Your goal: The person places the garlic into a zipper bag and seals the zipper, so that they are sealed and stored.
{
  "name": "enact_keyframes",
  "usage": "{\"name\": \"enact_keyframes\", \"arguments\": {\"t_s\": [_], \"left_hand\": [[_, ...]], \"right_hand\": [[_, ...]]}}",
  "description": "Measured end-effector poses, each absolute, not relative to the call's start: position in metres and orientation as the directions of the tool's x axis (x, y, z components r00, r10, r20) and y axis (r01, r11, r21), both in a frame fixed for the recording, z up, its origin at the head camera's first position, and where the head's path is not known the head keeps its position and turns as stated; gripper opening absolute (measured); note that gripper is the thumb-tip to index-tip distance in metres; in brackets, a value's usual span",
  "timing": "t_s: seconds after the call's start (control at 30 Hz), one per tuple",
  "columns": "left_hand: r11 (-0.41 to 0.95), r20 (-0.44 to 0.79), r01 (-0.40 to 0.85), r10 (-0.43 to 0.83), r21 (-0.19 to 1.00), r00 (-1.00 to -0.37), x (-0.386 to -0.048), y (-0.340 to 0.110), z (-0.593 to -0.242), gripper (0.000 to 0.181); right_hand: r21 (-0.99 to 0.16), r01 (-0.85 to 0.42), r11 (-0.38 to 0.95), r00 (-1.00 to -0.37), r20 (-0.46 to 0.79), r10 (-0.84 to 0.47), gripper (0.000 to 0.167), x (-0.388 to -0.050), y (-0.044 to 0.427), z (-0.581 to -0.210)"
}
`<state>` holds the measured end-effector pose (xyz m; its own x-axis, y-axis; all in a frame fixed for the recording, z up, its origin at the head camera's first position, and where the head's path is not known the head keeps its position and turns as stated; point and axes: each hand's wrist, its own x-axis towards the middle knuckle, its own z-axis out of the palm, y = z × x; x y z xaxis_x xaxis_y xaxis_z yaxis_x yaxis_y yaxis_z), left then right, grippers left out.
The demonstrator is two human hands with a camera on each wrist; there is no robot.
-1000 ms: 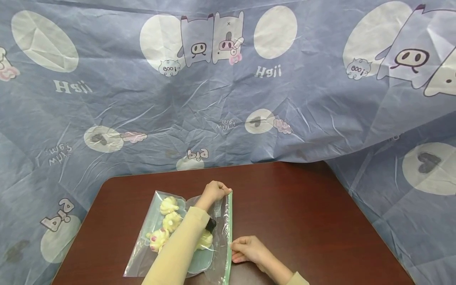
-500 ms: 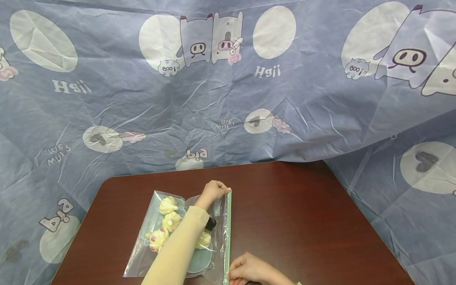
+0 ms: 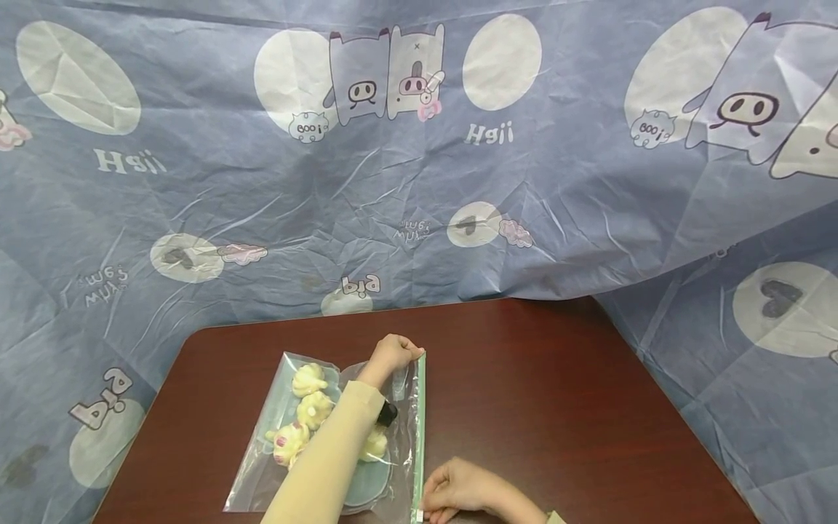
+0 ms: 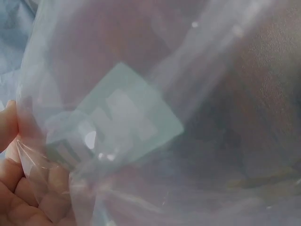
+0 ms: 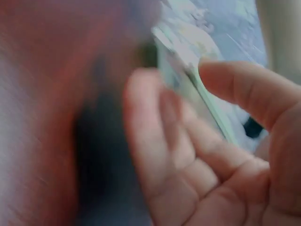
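A clear zip bag (image 3: 252, 480) with a green zip strip (image 3: 420, 422) lies flat, its strip on the right. Several garlic bulbs (image 3: 314, 409) show through the bag, along with a pale bluish flat piece (image 3: 366, 480). My left hand (image 3: 393, 353) pinches the far end of the strip; its forearm hides part of the bag. In the left wrist view, fingers (image 4: 28, 190) hold a fold of plastic. At the near end, my right hand (image 3: 458, 487) is beside a small white slider (image 3: 420, 515). The right wrist view shows its thumb and fingertips apart.
A brown wooden table (image 3: 556, 407) carries the bag. Behind it and on both sides hangs a blue cartoon-printed sheet (image 3: 366, 182). A black device (image 3: 388, 413) sits at the left wrist.
My right hand has slid along the green strip towards me, then lifted slightly, and the white slider now shows. My left hand keeps its grip on the far corner.
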<state>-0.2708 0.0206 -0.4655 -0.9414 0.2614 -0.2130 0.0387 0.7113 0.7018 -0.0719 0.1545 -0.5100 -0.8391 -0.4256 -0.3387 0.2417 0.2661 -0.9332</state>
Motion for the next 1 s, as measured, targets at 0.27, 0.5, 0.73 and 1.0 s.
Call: {"name": "enact_keyframes", "arguments": {"t_s": [0.27,0.5,0.73,1.0], "left_hand": [[0.692,-0.228,0.022,0.268,0.722,-0.936,-0.27,0.02,-0.464,0.025],[0.677,-0.204,0.029,0.262,0.736,-0.943,-0.269,0.02,-0.465,0.029],[0.67,-0.113,0.092,0.257,0.737,-0.96,-0.264,0.014,-0.461,0.022],[0.608,0.051,0.191,0.24,0.771,-0.97,-0.241,-0.014,-0.428,0.019]], "right_hand": [[-0.959,0.233,0.162,-0.958,-0.255,-0.131,0.035,-0.108,0.156,-0.507],[-0.961,0.231,0.15,-0.97,-0.239,-0.036,0.028,-0.11,0.138,-0.514],[-0.967,0.209,0.145,-0.976,-0.215,-0.027,0.023,-0.106,0.131,-0.514],[-0.967,0.203,0.153,-0.977,-0.211,-0.036,0.024,-0.107,0.14,-0.515]]}}
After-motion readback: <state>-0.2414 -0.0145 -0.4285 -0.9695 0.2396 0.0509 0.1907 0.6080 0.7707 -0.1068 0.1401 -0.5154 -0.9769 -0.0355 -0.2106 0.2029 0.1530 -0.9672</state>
